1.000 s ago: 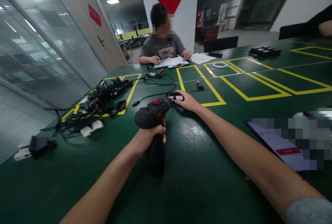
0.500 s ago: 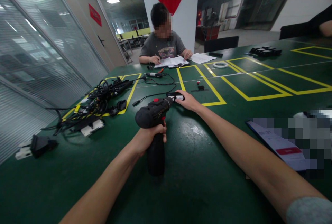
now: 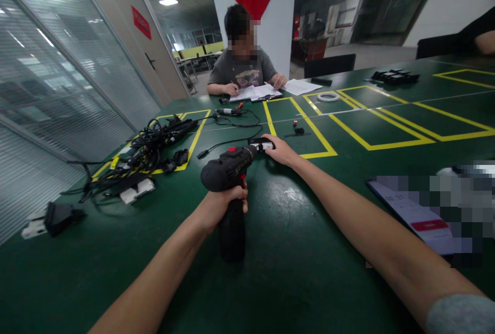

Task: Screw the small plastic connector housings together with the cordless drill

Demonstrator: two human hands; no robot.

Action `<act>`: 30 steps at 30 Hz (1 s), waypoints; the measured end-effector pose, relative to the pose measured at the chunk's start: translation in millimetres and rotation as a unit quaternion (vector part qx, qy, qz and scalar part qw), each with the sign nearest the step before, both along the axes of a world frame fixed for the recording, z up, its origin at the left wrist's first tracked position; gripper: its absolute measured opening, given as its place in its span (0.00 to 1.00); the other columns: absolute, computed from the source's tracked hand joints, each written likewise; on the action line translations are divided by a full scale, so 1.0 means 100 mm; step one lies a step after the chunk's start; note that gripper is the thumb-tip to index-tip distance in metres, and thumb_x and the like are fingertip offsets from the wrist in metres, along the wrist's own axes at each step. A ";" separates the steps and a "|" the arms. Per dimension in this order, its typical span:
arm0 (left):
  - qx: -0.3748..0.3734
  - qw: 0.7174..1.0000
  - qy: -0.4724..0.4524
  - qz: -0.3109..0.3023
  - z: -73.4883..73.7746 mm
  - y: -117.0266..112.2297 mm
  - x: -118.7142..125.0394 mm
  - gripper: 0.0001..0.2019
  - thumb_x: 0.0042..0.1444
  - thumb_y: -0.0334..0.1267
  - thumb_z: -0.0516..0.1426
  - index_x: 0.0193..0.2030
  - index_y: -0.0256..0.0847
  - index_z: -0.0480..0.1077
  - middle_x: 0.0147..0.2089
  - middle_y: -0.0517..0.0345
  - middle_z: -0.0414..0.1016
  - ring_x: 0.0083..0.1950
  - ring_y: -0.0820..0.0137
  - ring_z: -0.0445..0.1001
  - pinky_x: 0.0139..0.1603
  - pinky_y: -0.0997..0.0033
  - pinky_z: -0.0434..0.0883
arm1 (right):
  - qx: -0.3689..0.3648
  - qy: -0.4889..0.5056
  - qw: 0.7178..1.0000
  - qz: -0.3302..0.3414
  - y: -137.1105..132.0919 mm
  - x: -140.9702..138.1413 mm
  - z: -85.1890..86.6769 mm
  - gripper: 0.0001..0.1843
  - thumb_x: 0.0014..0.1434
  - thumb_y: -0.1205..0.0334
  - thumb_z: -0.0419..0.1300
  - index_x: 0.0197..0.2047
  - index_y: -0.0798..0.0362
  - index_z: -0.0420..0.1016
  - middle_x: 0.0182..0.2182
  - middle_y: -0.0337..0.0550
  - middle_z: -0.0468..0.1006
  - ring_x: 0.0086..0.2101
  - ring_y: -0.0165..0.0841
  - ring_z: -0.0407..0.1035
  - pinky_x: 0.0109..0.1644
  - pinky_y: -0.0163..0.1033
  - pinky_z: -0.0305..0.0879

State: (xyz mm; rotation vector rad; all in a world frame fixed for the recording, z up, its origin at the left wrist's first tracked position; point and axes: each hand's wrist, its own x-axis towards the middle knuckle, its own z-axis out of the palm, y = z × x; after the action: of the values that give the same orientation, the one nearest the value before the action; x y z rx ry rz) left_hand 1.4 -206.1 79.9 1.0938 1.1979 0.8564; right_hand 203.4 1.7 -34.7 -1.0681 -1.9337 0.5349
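Observation:
My left hand (image 3: 220, 204) is wrapped round the grip of a black cordless drill (image 3: 229, 169) with a red switch, held above the green table (image 3: 270, 251). The drill's nose points at a small black and white part (image 3: 260, 144) lying on the table. My right hand (image 3: 281, 151) rests on that part, its fingers curled over one end and pinning it down. Both forearms stretch out from the lower edge of the picture.
A tangle of black cables and adapters (image 3: 150, 151) lies at the left. Small black and red pieces (image 3: 297, 129) sit inside a yellow-taped box. A tape roll (image 3: 328, 97), black parts (image 3: 394, 76) and a paper (image 3: 421, 218) lie to the right. A person (image 3: 242, 61) writes on papers (image 3: 257, 92) at the far edge.

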 end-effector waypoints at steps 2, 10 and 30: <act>-0.001 1.000 -0.004 0.002 -0.01 0.00 -0.01 0.10 0.43 0.34 0.61 0.34 0.36 0.68 0.26 0.61 0.70 0.23 0.75 0.69 0.29 0.73 0.64 | 0.001 -0.001 1.000 -0.002 0.00 0.00 0.00 0.30 0.51 0.65 0.56 0.59 0.55 0.71 0.55 0.51 0.76 0.53 0.44 0.70 0.63 0.50 0.62; -0.003 1.000 -0.005 -0.004 -0.03 0.01 -0.02 0.10 0.44 0.34 0.61 0.35 0.36 0.69 0.25 0.60 0.71 0.24 0.74 0.70 0.29 0.73 0.65 | -0.002 0.001 1.000 -0.004 -0.05 -0.01 0.05 0.25 0.58 0.56 0.60 0.58 0.54 0.72 0.54 0.50 0.76 0.52 0.44 0.71 0.61 0.50 0.64; -0.005 1.000 0.005 -0.012 -0.02 0.01 -0.03 0.10 0.44 0.36 0.61 0.35 0.37 0.68 0.24 0.60 0.71 0.23 0.74 0.69 0.30 0.73 0.64 | 0.008 -0.005 1.000 -0.010 -0.01 -0.01 -0.01 0.26 0.58 0.54 0.62 0.59 0.53 0.72 0.54 0.50 0.76 0.53 0.44 0.71 0.61 0.50 0.64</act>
State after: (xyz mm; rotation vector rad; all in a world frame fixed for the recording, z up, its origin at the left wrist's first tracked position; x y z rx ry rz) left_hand -1.2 -205.0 77.9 1.1020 1.1939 0.8271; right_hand 202.6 0.8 -35.7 -1.0792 -1.9311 0.5031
